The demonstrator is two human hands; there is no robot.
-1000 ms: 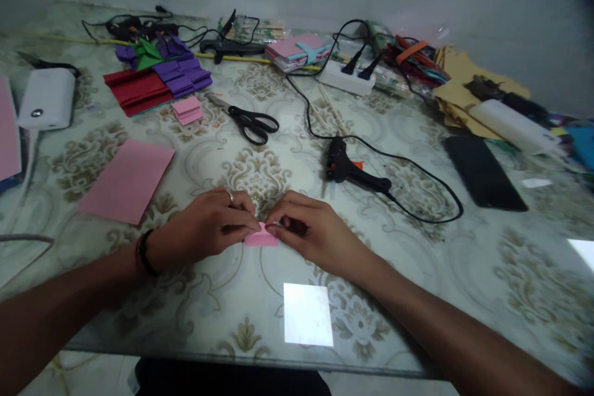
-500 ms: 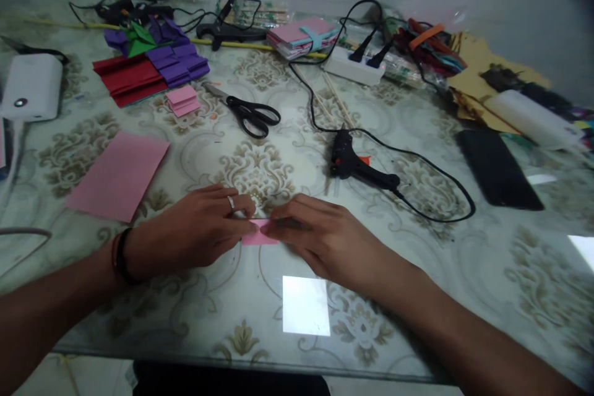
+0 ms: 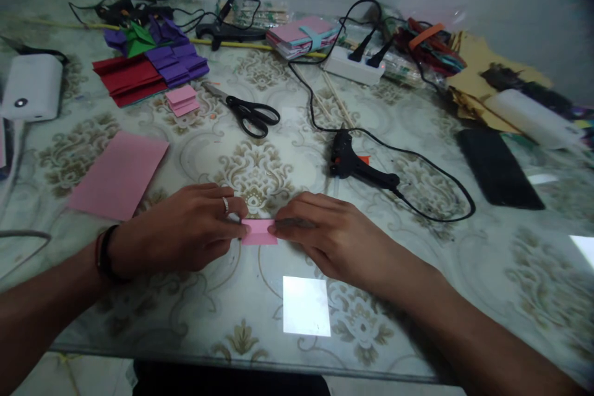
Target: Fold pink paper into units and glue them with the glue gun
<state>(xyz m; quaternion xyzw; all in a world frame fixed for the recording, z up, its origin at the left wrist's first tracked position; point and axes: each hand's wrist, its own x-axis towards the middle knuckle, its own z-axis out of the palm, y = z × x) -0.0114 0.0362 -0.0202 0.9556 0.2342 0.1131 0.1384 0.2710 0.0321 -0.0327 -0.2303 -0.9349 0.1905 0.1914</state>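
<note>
In front of the black-handled metal scissors (image 3: 253,115), a small bright-pink rectangle of folded paper (image 3: 260,232) shows straight edges and a crease (running along its longer side). The bare left hand (image 3: 185,226) and bare right hand (image 3: 331,235) pinch its opposite ends.

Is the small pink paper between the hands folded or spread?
Folded: a crease runs across the small pink paper, between the left hand and right hand. I cannot tell how many folds.

L hand (image 3: 192,228) & R hand (image 3: 331,232) pinch opp. ends of sm. pink paper (image 3: 260,230), scissors (image 3: 237,105) beyond.
</note>
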